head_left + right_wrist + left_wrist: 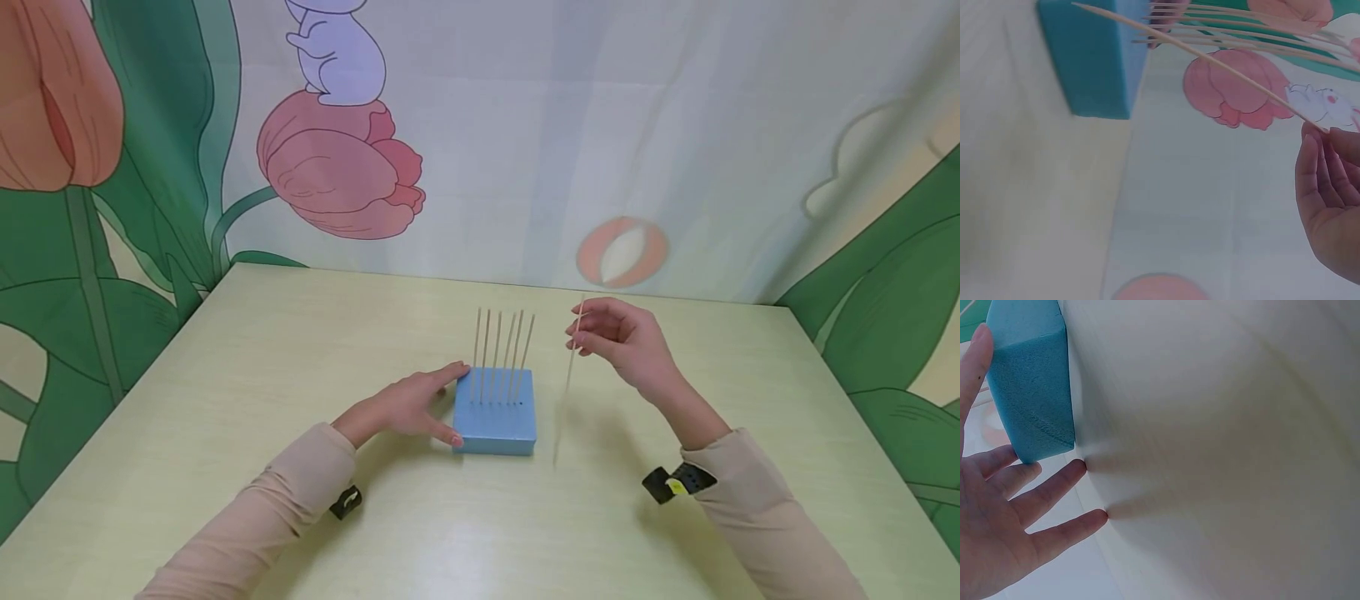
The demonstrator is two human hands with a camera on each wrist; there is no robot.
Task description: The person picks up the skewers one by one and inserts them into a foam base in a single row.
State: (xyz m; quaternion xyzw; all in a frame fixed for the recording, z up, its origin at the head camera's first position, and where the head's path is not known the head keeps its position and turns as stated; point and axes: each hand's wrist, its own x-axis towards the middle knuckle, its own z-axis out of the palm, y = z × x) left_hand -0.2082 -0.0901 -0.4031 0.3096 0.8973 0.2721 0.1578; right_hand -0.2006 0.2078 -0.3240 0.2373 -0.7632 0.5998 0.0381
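A light blue foam block lies on the table with several thin wooden sticks standing in a row in it. A small dark hole shows at the row's right end. My left hand is spread along the block's left side, thumb at the near corner and index finger at the far one. In the left wrist view two straight fingertips touch the tabletop beside the block. To the right of the block, my right hand pinches the upper end of another wooden stick, its pointed lower end hanging down.
The pale wooden table spreads around the block. Behind it hangs a curtain printed with tulips, leaves and a rabbit. Black straps with small devices are worn on both wrists.
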